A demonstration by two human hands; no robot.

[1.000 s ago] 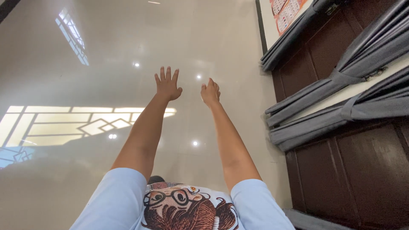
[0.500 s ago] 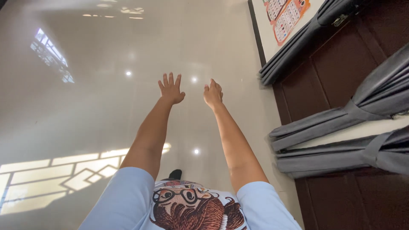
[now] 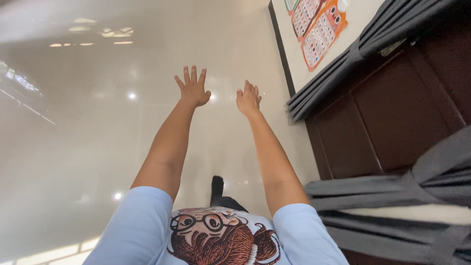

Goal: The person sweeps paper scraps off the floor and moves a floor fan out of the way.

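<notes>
Both my arms stretch straight out ahead over a glossy pale tiled floor (image 3: pixel 98 122). My left hand (image 3: pixel 192 89) is empty, palm down, its fingers spread apart. My right hand (image 3: pixel 248 99) is also empty, its fingers loosely extended and close together. Neither hand touches anything. Below the arms I see my light blue sleeves and a printed shirt front (image 3: pixel 216 238), and one dark-socked foot (image 3: pixel 217 189) stepping forward on the floor.
Along the right stands dark brown wood panelling (image 3: pixel 392 118) with grey curtains tied back (image 3: pixel 422 186). A second grey curtain (image 3: pixel 343 64) hangs further ahead. A colourful chart poster (image 3: pixel 319 29) is on the white wall beyond. Ceiling lights reflect in the floor.
I have walked forward along the wall: the curtains and panelling slid nearer and downward, the window reflection left the floor, and my foot came into view. Both hands stay raised and empty.
</notes>
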